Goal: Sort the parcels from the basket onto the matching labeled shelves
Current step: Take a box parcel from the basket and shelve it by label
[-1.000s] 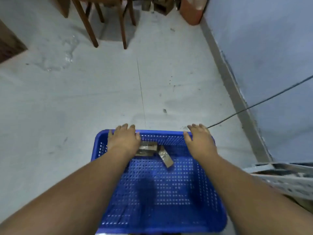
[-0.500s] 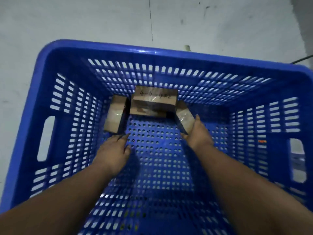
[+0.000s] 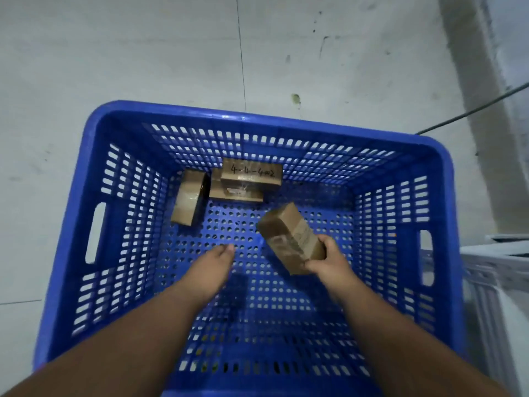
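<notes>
Holding one parcel (image 3: 292, 239), right hand (image 3: 329, 260); left hand (image 3: 213, 260) loose; three parcels (image 3: 189, 202) in basket (image 3: 243, 118)

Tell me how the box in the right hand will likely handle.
The box probably stays stiff: its cardboard edges look square in the right hand. It seems light, since that hand alone holds it by one end. The shiny tape around it may be a little slippery.

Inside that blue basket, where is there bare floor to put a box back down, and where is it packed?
The blue basket has bare perforated floor along its right wall and across the near half, around both forearms. It is crowded at the far left corner: the labelled parcel lies on another beside the upright parcel. The right hand holds the lifted parcel.
</notes>
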The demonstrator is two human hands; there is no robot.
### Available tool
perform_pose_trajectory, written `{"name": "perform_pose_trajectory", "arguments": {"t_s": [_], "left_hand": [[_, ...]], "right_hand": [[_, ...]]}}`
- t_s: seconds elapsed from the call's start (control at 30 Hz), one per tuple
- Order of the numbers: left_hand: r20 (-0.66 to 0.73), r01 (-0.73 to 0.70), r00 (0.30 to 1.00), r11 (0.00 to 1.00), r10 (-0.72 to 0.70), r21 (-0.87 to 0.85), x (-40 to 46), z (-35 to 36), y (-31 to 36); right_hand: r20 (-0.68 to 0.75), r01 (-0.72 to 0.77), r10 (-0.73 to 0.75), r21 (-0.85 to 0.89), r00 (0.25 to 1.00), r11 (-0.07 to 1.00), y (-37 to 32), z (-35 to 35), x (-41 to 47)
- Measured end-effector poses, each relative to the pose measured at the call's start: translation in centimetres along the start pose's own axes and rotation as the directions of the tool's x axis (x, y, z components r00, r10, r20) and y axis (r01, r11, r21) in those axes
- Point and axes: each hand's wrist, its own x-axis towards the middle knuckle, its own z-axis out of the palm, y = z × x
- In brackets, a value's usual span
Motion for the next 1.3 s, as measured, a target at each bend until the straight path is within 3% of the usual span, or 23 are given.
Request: {"name": "perform_pose_trajectory", "arguments": {"t_s": [0.07,0.13,0.27,0.37,0.47,0.53,0.6,0.8,0.93,1.17,1.3], "left_hand": [[0.039,0.113,0.994,0.928,-0.106,-0.354,-1.9,0.0,2.1],[0.136,0.215,0.976,0.810,-0.168,-0.545,-4.1,-0.6,4.0],[0.317,0.271,0.941,0.830,-0.121,-0.487,-8.8,-1.8,7.0],[0.204,0.085,0.978,0.838,0.032,-0.539,-11.2,-2.9,8.5],[0.067,-0.124,0.975,0.763,0.214,-0.634,-14.7,-3.8,10.6],[0.002,-0.240,0.946,0.707,0.324,-0.665,-17.2,-3.8,11.8],[-0.060,-0.344,0.909,0.660,0.413,-0.668,-20.0,-4.1,13.4],[-0.122,-0.541,0.804,0.632,0.581,-0.554,-28.8,-8.1,19.5],[-0.206,-0.711,0.665,0.525,0.718,-0.468,-37.8,-13.3,25.8],[-0.350,-0.931,0.290,0.177,0.891,-0.319,-60.8,-22.6,35.7],[-0.348,-0.969,0.110,0.023,0.931,-0.245,-74.7,-26.0,38.3]], "right_hand": [[0.061,0.145,-0.141,-0.060,0.988,0.988,-1.1,-0.2,-2.3],[0.101,0.281,-0.268,-0.148,0.958,0.948,-3.1,-0.3,-4.8],[0.110,0.475,-0.462,-0.186,0.880,0.860,-8.4,-0.8,-9.9],[0.075,0.497,-0.491,-0.144,0.868,0.856,-12.0,-1.8,-13.2],[0.012,0.363,-0.382,0.280,0.924,0.889,-15.3,-2.8,-16.8],[0.106,0.246,-0.342,0.503,0.934,0.828,-17.2,-2.6,-19.7],[0.185,0.286,-0.401,0.448,0.897,0.847,-18.8,-2.0,-22.8],[0.063,0.513,-0.550,0.284,0.833,0.810,-26.9,-2.8,-30.5],[0.003,0.647,-0.667,0.244,0.745,0.723,-36.0,-4.5,-37.2],[-0.026,0.897,-0.926,0.261,0.376,0.356,-54.1,-8.9,-57.5],[-0.057,0.948,-0.967,0.223,0.247,0.228,-60.6,-10.8,-70.3]]}}
